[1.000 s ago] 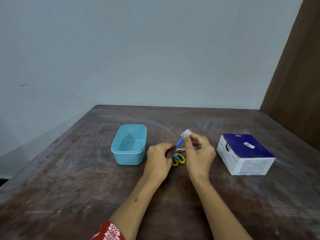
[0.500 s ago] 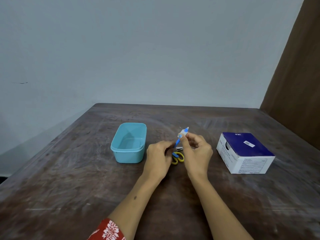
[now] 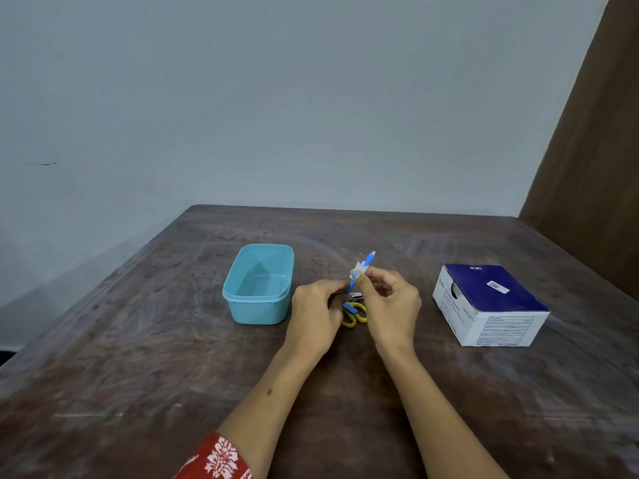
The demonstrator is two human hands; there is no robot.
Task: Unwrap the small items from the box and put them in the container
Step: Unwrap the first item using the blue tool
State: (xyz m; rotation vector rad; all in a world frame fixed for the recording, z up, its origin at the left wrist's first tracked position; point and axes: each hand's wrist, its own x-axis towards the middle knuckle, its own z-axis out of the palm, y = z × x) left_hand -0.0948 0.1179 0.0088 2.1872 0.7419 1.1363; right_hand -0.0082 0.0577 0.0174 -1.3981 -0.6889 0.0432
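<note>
**Both hands on one small item, mid-table**

Wooden table carries everything. Blue-and-white box sits on the right, well apart from the hands. Empty light-blue container sits just left of the left hand. Right hand and left hand are close together, both pinching a small blue-and-white item, raised above the table. Yellow-handled scissors lie below, between the hands.

Table: container, scissors, box.
</note>
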